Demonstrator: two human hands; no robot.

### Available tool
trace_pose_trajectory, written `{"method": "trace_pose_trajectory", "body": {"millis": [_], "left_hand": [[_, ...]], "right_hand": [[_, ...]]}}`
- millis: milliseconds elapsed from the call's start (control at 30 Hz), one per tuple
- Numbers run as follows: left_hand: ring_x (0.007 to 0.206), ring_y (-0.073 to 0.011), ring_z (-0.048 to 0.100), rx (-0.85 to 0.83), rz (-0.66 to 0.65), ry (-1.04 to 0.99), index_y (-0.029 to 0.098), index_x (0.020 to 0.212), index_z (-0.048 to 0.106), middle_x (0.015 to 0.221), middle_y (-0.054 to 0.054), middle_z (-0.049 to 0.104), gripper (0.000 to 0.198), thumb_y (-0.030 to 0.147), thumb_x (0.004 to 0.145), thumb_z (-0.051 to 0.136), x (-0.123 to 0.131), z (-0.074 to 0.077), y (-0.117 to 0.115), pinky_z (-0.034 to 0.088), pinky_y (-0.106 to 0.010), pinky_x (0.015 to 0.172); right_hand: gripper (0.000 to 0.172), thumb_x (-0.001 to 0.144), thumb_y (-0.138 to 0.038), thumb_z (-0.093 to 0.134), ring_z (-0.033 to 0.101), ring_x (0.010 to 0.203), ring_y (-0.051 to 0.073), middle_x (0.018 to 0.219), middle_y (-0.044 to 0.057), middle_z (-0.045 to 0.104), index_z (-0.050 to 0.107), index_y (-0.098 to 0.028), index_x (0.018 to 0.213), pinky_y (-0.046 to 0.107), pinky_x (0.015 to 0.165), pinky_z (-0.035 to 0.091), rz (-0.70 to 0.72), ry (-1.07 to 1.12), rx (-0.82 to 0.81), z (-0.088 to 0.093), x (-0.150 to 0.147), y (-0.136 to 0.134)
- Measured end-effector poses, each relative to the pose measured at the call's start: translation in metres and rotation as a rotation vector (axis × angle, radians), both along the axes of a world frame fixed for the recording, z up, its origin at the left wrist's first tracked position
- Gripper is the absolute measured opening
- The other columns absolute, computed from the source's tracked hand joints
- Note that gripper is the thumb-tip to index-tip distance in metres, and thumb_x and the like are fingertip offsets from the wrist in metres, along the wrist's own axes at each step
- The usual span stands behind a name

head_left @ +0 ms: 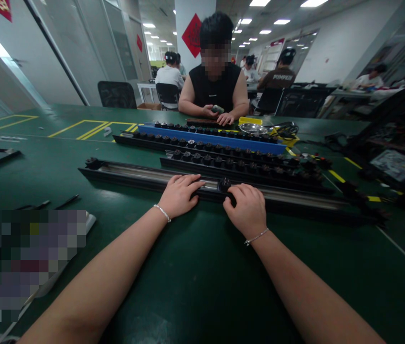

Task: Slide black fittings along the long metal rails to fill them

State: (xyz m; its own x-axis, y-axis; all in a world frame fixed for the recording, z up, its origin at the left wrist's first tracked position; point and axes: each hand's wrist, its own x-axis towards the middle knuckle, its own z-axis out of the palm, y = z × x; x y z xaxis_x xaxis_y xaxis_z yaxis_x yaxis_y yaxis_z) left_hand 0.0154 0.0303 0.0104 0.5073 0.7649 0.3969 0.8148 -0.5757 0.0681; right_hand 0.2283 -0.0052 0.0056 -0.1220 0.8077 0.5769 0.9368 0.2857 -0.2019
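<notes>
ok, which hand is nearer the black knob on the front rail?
Right. The right hand has its fingers on the black knob, from the near side. The left hand lies flat on the front rail, left of the knob, apart from it.

A long black metal rail (134,176) is laid across the green worktop (202,286), with the left hand (179,196) and right hand (246,210) rested on it either side of a small black knob (224,183). Knob-lined black strips (245,166) are ranged behind it, and a long blue strip (188,136) is set farther back.

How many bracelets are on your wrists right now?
2. One thin silver bracelet on the left wrist, a second silver bracelet on the right wrist, both close to the long black metal rail. None seems hidden.
</notes>
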Motion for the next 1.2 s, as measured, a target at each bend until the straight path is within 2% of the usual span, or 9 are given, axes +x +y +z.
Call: {"method": "trace_pose_trajectory", "body": {"millis": [367, 467, 567, 633, 767, 1200], "left_hand": [[0.121, -0.0220, 0.044, -0.013, 0.003, -0.003, 0.031, 0.124, 0.049, 0.137, -0.002, 0.046, 0.047, 0.025, 0.078, 0.052, 0.001, 0.001, 0.000, 0.028, -0.043, 0.103], [0.121, -0.0210, 0.044, 0.003, 0.003, -0.004, 0.030, 0.123, 0.050, 0.136, -0.002, 0.046, 0.045, 0.026, 0.078, 0.051, 0.001, 0.000, 0.000, 0.028, -0.042, 0.102], [0.121, -0.0204, 0.044, 0.014, 0.006, -0.001, 0.030, 0.122, 0.051, 0.136, -0.002, 0.047, 0.043, 0.026, 0.078, 0.051, 0.001, 0.000, 0.001, 0.027, -0.042, 0.103], [0.121, -0.0207, 0.044, 0.016, 0.007, -0.001, 0.030, 0.121, 0.051, 0.136, -0.002, 0.047, 0.043, 0.026, 0.078, 0.051, 0.001, 0.000, 0.001, 0.027, -0.042, 0.103], [0.120, -0.0210, 0.044, 0.016, 0.013, -0.005, 0.029, 0.120, 0.052, 0.135, -0.002, 0.048, 0.041, 0.027, 0.078, 0.051, 0.002, -0.001, 0.001, 0.027, -0.042, 0.103], [0.120, -0.0214, 0.045, 0.026, 0.010, -0.002, 0.029, 0.120, 0.052, 0.134, -0.002, 0.048, 0.042, 0.027, 0.078, 0.052, 0.001, -0.001, 0.001, 0.028, -0.041, 0.102]], "right_hand": [[0.021, 0.082, -0.031, 0.046, 0.051, 0.099, 0.024, 0.099, 0.008, 0.064, 0.063, -0.020, 0.082, 0.039, 0.087, 0.035, -0.011, 0.066, 0.026, 0.001, 0.007, 0.004], [0.021, 0.081, -0.034, 0.048, 0.051, 0.100, 0.024, 0.101, 0.009, 0.064, 0.061, -0.019, 0.088, 0.039, 0.087, 0.035, -0.043, 0.107, 0.056, -0.001, 0.005, 0.009], [0.031, 0.078, -0.039, 0.052, 0.050, 0.103, 0.026, 0.104, 0.010, 0.063, 0.059, -0.018, 0.098, 0.041, 0.089, 0.032, -0.109, 0.142, 0.074, -0.002, 0.001, 0.014], [0.032, 0.077, -0.041, 0.052, 0.050, 0.103, 0.027, 0.104, 0.010, 0.063, 0.060, -0.018, 0.097, 0.044, 0.091, 0.030, -0.131, 0.151, 0.068, -0.002, -0.002, 0.017], [0.027, 0.077, -0.040, 0.051, 0.051, 0.100, 0.027, 0.101, 0.009, 0.065, 0.062, -0.020, 0.091, 0.046, 0.092, 0.029, -0.151, 0.168, 0.032, 0.000, -0.005, 0.019], [0.025, 0.074, -0.033, 0.050, 0.051, 0.099, 0.026, 0.097, 0.010, 0.064, 0.060, -0.016, 0.090, 0.041, 0.092, 0.031, -0.203, 0.182, 0.029, -0.001, 0.000, 0.019]]}}
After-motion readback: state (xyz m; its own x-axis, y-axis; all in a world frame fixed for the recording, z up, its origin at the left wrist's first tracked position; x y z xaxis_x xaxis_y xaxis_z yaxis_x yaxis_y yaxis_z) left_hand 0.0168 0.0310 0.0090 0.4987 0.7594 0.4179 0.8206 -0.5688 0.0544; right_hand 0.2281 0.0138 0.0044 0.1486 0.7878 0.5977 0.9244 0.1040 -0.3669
